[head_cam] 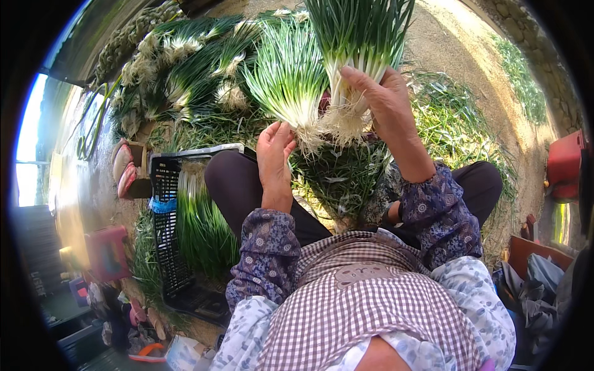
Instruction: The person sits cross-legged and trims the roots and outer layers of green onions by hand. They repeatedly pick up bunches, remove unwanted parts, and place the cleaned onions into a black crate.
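Note:
My right hand [387, 99] grips an upright bunch of green onions [355, 41] around the white stems, thumb across the front. Pale stringy roots [345, 121] hang below that grip. Just left of it lies a fanned pile of green onions [292, 74], its roots toward me. My left hand [274, 153] is at the root end of this pile, with thumb and fingertips close together against the lowest stems. Whether a stem is pinched between them cannot be made out. Dark leafy trimmings [343, 178] lie below both hands, between my knees.
A black plastic crate [164, 259] beside my left leg holds green onions [204, 222]. More bunches with roots [185, 69] cover the ground at the far left. Loose green leaves [445, 111] lie to the right. A red container [564, 160] stands at the right edge, a pink stool [109, 252] at left.

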A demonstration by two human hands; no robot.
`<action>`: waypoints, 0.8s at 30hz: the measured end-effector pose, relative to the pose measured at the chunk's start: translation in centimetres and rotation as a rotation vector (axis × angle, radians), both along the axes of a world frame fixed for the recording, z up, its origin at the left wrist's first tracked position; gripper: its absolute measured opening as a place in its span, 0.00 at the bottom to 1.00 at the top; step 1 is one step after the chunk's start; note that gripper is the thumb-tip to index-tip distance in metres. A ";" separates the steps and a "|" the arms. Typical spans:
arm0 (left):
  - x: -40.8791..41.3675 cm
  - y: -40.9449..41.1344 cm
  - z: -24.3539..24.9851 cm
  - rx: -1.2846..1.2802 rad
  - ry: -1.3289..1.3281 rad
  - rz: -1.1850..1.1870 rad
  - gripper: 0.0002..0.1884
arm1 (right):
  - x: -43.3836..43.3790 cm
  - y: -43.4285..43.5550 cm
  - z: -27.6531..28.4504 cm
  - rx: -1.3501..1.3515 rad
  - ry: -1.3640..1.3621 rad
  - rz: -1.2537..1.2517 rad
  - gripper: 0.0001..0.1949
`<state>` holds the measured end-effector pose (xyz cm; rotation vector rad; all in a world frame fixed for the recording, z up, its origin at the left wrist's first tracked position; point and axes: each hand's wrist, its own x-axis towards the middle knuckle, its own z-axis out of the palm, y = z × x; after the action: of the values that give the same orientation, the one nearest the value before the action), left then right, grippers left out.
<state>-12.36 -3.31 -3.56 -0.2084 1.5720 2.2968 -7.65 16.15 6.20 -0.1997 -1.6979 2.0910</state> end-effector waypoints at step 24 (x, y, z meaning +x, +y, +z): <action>5.5 2.8 2.6 -0.339 0.602 -0.394 0.31 | 5.7 -3.0 -6.9 0.257 -0.136 0.080 0.40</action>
<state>-6.89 -0.53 -0.91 0.7141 2.0506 1.8575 -1.97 13.13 -0.67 -0.2011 -2.0667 1.9274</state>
